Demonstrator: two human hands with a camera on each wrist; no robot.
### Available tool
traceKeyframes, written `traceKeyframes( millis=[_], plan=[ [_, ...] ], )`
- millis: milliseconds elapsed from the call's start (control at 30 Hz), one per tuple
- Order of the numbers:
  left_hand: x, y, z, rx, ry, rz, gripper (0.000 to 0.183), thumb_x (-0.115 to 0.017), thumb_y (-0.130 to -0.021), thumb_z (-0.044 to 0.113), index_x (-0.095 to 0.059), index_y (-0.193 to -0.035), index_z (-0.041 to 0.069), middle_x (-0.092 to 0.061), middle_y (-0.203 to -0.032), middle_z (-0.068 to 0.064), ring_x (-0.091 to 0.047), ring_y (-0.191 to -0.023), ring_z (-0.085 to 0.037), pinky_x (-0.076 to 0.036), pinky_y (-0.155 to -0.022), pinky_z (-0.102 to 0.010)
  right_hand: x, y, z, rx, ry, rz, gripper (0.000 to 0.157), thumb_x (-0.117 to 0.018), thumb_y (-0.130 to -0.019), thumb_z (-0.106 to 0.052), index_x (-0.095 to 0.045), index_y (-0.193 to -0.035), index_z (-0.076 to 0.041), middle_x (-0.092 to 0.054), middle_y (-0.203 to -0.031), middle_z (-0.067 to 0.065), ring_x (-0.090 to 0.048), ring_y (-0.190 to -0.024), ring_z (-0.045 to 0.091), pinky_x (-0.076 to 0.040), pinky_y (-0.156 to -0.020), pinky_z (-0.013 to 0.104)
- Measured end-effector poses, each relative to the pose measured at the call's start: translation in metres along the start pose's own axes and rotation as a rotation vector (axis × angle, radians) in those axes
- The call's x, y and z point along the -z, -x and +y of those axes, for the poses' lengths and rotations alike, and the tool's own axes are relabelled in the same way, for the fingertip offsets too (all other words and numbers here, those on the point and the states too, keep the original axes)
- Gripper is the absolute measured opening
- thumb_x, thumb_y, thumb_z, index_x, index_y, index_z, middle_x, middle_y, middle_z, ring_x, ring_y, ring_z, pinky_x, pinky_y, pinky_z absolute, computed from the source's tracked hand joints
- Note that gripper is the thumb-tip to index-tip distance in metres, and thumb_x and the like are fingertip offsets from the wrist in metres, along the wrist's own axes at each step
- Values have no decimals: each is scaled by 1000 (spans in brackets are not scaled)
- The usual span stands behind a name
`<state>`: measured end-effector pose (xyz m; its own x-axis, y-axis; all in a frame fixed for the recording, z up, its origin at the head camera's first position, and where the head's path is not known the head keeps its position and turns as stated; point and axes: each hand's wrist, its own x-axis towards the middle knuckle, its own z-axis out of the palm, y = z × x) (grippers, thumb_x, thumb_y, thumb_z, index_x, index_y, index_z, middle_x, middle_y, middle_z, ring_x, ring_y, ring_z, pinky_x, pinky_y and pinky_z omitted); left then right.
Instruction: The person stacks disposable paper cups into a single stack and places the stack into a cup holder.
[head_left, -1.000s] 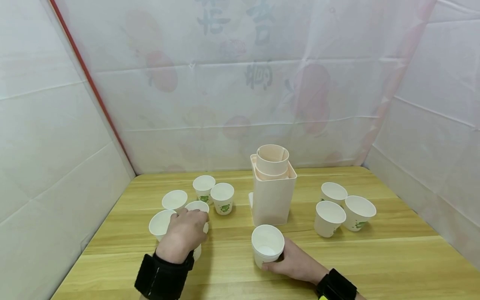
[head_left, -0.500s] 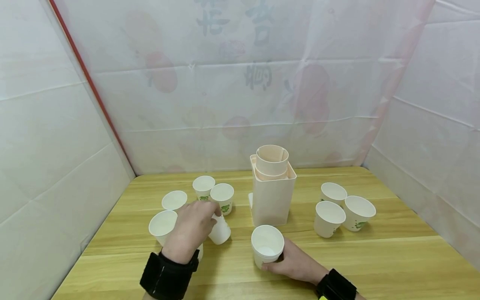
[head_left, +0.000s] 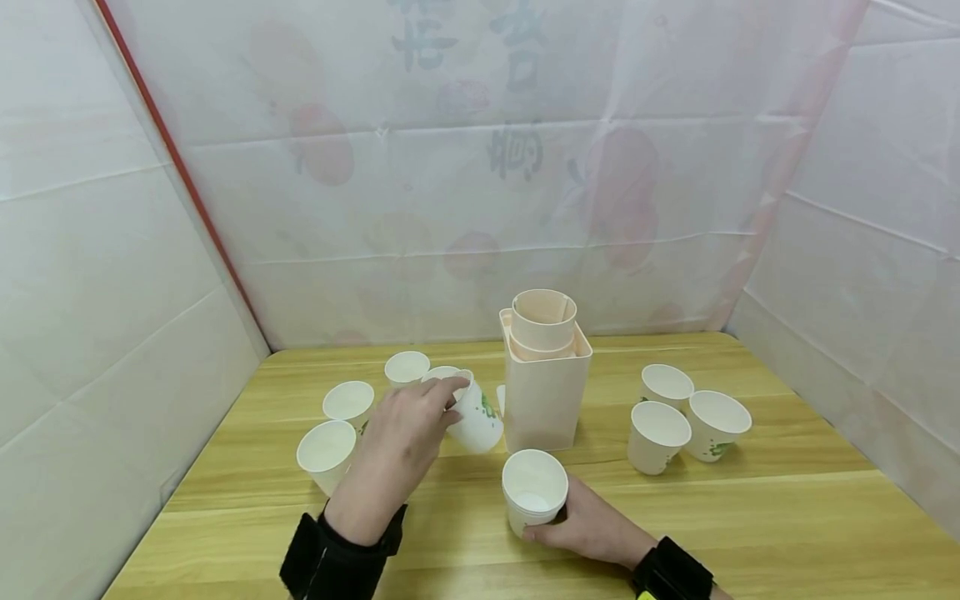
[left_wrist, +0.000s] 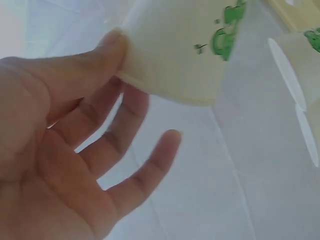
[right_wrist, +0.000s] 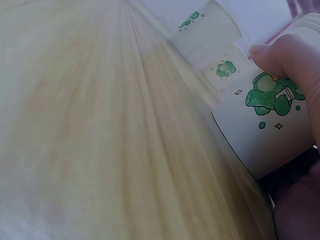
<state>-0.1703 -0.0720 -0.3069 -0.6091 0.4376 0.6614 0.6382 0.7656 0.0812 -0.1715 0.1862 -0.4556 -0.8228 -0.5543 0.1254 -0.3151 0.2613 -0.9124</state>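
From the head view: pinching a tilted white cup by its rim with the left hand, apparently off the surface, while gripping an upright cup stack at its side with the right hand. Likely to knock the beige container or the half-hidden cup, both in the way just behind, if lowered too far back; impossible to tell whether touching either. Around, to the left, two more cups, with a far cup beyond; well apart to the right, three clustered cups. From the left wrist: holding only the edge between thumb and fingers; apt to slip or twist from so slight a hold. From the right wrist: pressing the thumb against the printed side, with nested rims just showing; prone to tip if met off-centre by another cup.
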Motion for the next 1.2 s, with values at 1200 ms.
traceKeyframes(
  millis=[1200],
  plan=[
    [-7, 0, 43, -359, 80, -170, 25, -73, -70, 7, -66, -89, 22, -60, -83, 11, -49, -83, -7, -40, -85, -25, 2, 0, -5, -5, -13, -47, 64, -71, -80, -25, -33, -131, -26, -50, -124, 0, -47, -111, 20, -37, -95, 35]
  ],
)
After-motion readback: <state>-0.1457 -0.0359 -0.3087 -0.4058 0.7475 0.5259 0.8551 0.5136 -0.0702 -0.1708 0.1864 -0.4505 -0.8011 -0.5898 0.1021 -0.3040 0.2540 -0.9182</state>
